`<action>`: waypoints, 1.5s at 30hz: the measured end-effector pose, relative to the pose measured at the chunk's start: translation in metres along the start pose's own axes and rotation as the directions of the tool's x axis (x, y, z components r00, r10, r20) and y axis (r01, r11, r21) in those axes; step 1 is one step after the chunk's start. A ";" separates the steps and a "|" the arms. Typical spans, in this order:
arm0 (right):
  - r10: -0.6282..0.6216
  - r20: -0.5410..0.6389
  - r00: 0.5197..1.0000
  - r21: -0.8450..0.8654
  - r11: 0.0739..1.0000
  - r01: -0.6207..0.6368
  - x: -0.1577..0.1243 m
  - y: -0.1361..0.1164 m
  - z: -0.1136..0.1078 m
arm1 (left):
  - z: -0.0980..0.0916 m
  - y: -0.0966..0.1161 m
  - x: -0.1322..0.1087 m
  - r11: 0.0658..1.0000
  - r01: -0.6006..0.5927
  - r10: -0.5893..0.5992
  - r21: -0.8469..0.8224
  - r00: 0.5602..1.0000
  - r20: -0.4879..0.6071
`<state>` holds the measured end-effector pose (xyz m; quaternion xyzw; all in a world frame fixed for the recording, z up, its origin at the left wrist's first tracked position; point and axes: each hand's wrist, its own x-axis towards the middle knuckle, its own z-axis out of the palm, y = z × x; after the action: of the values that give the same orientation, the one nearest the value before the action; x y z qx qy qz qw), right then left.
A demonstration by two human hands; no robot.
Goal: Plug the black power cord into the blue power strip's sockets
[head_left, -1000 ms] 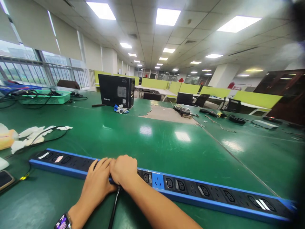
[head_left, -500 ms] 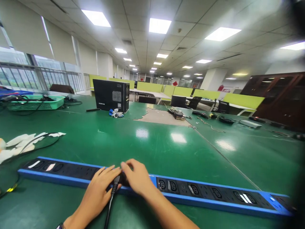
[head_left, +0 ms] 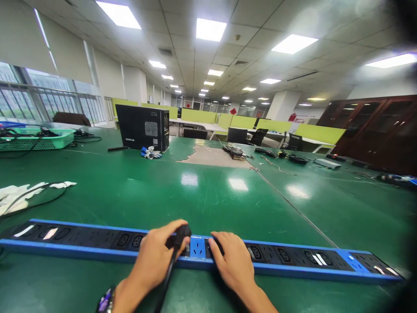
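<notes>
A long power strip (head_left: 104, 252) with blue edges and black sockets lies across the green table in front of me. My left hand (head_left: 156, 248) is closed round a black power plug (head_left: 183, 232), held over the strip just left of its blue middle socket (head_left: 197, 248). From the plug a thick black cord (head_left: 167, 278) runs down toward the near edge of view. My right hand (head_left: 233, 261) lies over the strip right of that blue socket, its fingers and thumb bent down onto it. The undersides of its fingers are hidden.
White gloves (head_left: 16, 195) and a thin black cable lie at the left. Farther back are a green basket (head_left: 48, 140) of cables, a black computer case (head_left: 140, 128) and a blue-and-white glove (head_left: 150, 152). Small parts (head_left: 237, 152) lie beyond the middle.
The plug is lifted and turned in my left hand, away from where both hands were together on the strip. My right hand has moved right along the strip. The view has shifted slightly right.
</notes>
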<state>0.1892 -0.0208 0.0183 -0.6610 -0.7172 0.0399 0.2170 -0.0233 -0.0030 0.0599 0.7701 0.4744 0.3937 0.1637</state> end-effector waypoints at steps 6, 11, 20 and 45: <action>0.043 -0.020 0.999 0.058 0.997 -0.042 0.000 -0.001 -0.004 | 0.049 0.000 -0.005 0.991 -0.037 0.026 0.130 0.996 0.090; 0.186 0.017 0.982 0.144 0.972 -0.187 0.008 -0.004 -0.012 | 0.057 -0.006 -0.009 0.971 -0.132 0.121 0.197 0.990 0.068; 0.173 0.303 0.937 0.151 0.962 -0.227 0.053 -0.076 -0.012 | 0.061 -0.011 -0.022 0.914 -0.142 0.110 0.380 0.988 0.106; 0.244 0.232 0.942 0.107 0.956 -0.274 0.046 -0.094 0.000 | 0.047 -0.062 -0.028 0.793 -0.389 0.394 0.468 0.915 0.094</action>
<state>0.1000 0.0124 0.0628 -0.7248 -0.6387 0.1893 0.1757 -0.0317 0.0091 -0.0214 0.8659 0.3877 0.2932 -0.1179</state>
